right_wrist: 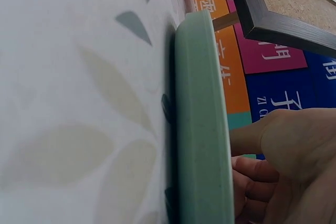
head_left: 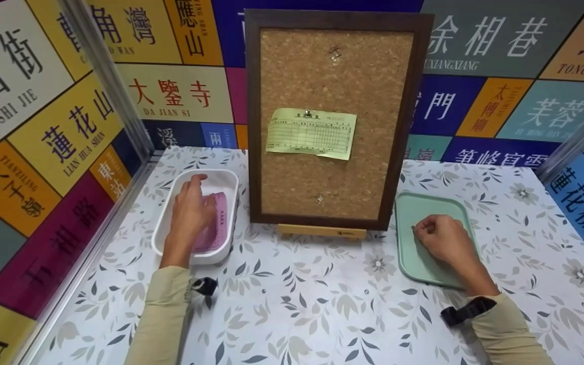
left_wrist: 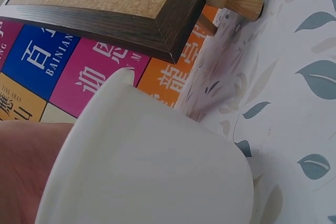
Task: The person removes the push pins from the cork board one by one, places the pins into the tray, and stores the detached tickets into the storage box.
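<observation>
In the head view my left hand (head_left: 190, 210) reaches into a white plastic basin (head_left: 234, 185), its fingers spread over pink printed slips (head_left: 221, 215). The thumb lies right at the slips' upper part. The basin's outer wall (left_wrist: 157, 161) hides most of this hand in the left wrist view. Over a light green tray (head_left: 413, 263), my right hand (head_left: 446, 238) pinches a small dark thing (head_left: 413, 229) between thumb and forefinger; its kind is too small to tell. A yellow-green printed form (head_left: 312, 134) hangs on the framed corkboard (head_left: 332, 86), fastened by a pin (head_left: 307, 114) at its top.
The corkboard leans on a wooden easel (head_left: 322, 232) between basin and tray. Shiny pins (head_left: 334, 55) stick near its top, and more pins (head_left: 319, 198) near its bottom. A leaf-patterned cloth (head_left: 292, 304) covers the table. Printed sign panels (head_left: 170, 94) wall in the back and sides.
</observation>
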Demonstrator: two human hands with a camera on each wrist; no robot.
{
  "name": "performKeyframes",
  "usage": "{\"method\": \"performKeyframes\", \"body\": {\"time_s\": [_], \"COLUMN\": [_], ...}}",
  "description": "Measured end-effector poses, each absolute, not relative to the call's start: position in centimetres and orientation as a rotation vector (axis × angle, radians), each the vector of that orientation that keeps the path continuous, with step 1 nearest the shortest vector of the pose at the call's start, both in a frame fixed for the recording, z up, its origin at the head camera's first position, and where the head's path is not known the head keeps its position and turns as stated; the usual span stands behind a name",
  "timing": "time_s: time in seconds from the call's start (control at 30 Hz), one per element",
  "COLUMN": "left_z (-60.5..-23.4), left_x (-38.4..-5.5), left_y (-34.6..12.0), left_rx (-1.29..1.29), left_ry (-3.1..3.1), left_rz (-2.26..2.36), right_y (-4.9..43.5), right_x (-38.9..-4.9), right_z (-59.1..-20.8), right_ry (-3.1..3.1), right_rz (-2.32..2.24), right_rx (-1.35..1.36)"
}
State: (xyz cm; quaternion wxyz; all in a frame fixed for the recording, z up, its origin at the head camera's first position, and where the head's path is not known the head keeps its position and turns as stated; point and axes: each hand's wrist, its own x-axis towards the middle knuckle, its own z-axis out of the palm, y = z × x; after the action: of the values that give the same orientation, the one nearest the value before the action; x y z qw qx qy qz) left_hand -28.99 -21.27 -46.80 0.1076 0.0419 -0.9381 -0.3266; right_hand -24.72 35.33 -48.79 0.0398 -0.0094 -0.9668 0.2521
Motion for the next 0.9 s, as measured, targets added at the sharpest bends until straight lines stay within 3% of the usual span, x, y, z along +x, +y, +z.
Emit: {"method": "performKeyframes", "body": {"time_s": [0.53,0.9], "left_z": [-44.2,-41.7], "left_x": [-28.1,-27.7], "left_y": [-18.8,-15.2], "left_rx": [0.015,-0.063], "left_ry": [-2.686,-2.529], "left_rz": [-0.940,-0.985], "right_y": [34.3,30.2], "right_x": [-24.1,-24.1], "right_z": [-46.5,-44.2], "right_ry": [-2.729,-2.477], "right_rz": [0.783,0.906], "right_rx": [0.018,0.115]}}
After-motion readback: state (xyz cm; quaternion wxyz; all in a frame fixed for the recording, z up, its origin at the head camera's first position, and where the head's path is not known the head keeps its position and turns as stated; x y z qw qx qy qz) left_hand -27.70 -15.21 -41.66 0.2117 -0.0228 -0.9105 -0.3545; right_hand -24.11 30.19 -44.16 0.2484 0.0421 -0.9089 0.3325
